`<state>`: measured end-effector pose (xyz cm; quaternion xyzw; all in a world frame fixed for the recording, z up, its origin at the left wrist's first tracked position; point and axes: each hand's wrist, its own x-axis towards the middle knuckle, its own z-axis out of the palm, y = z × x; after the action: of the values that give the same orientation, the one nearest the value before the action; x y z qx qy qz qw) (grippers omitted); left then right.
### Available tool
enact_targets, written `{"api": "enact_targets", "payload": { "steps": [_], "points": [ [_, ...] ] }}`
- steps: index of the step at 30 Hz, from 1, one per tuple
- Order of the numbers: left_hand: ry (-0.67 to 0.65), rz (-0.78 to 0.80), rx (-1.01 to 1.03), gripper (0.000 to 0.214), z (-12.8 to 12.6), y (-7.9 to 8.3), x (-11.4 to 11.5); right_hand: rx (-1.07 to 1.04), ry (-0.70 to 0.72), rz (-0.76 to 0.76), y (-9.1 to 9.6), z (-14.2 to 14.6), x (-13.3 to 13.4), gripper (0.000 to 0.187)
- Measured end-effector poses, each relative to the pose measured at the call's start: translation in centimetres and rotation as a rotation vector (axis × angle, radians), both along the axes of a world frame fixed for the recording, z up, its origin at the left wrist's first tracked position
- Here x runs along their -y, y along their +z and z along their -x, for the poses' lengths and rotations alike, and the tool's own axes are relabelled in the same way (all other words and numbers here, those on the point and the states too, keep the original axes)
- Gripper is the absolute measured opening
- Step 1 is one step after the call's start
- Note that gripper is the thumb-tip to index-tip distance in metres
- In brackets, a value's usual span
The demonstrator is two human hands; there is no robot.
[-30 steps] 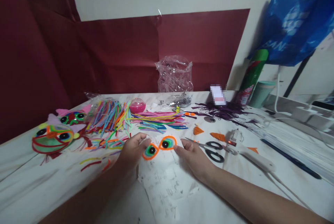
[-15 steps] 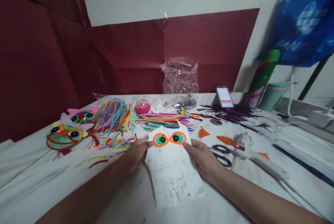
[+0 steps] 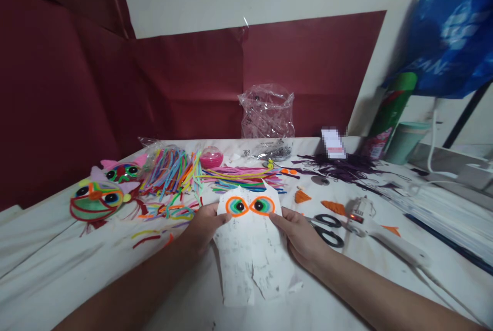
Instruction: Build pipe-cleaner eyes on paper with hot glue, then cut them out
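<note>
A white paper cutout (image 3: 252, 249) with two pointed ear tips hangs between my hands, its lower part torn and marked with faint writing. Near its top sit two round eyes (image 3: 250, 206) with orange rims, green and blue rings and black centres. My left hand (image 3: 210, 223) pinches the left edge, thumb on the front beside the left eye. On the right edge my right hand (image 3: 298, 228) grips in the same way, thumb just under the right eye. The fingers behind the paper are hidden. Black-handled scissors (image 3: 327, 228) lie right of my right hand.
A glue gun (image 3: 389, 243) with a lit red switch lies at the right, its cord trailing forward. Pipe cleaners (image 3: 169, 171) spread across the left and middle. Two finished masks (image 3: 96, 200) rest at far left. Orange pieces (image 3: 333, 207) and purple strips (image 3: 342, 166) lie beyond the scissors.
The paper's lower part has shifted slightly, and the tear near its bottom shows wider. Both hands keep their hold on the edges, with the left thumb a little lower.
</note>
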<state>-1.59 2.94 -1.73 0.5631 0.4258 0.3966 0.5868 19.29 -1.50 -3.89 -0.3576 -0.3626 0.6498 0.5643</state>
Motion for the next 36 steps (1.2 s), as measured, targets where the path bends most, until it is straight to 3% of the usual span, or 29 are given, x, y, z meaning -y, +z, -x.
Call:
{"api": "enact_targets", "payload": {
  "steps": [4, 9, 14, 17, 22, 28, 33, 36],
  "points": [
    [-0.065, 0.06, 0.072, 0.04, -0.1, -0.1, 0.2, -0.005, 0.015, -0.007, 0.0, -0.1, -0.1, 0.024],
    [0.052, 0.03, -0.035, 0.04, -0.1, 0.0, 0.3, -0.05, 0.075, -0.032, -0.2, 0.1, 0.0, 0.028],
    [-0.063, 0.038, 0.059, 0.046, -0.3, 0.1, 0.7, -0.053, 0.132, -0.068, -0.6, 0.2, 0.2, 0.029],
    [-0.029, 0.023, 0.066, 0.046, -0.5, 0.1, 0.8, -0.044, 0.139, -0.061, -0.5, 0.3, 0.3, 0.029],
    [0.139, 0.028, -0.064, 0.043, -0.7, 0.0, 0.7, -0.005, 0.085, -0.047, -0.4, 0.6, 0.1, 0.032],
    [0.009, 0.088, 0.038, 0.042, -0.3, 0.2, 0.4, 0.054, 0.026, -0.022, -0.5, 0.5, -0.1, 0.031],
    [0.082, 0.089, 0.099, 0.042, 0.2, -0.4, -0.7, 0.016, 0.054, 0.012, 0.2, 0.4, 0.2, 0.026],
    [0.071, 0.067, 0.129, 0.043, 0.3, -0.6, -0.8, -0.013, -0.005, 0.029, 0.2, 0.4, 0.1, 0.025]
  ]
}}
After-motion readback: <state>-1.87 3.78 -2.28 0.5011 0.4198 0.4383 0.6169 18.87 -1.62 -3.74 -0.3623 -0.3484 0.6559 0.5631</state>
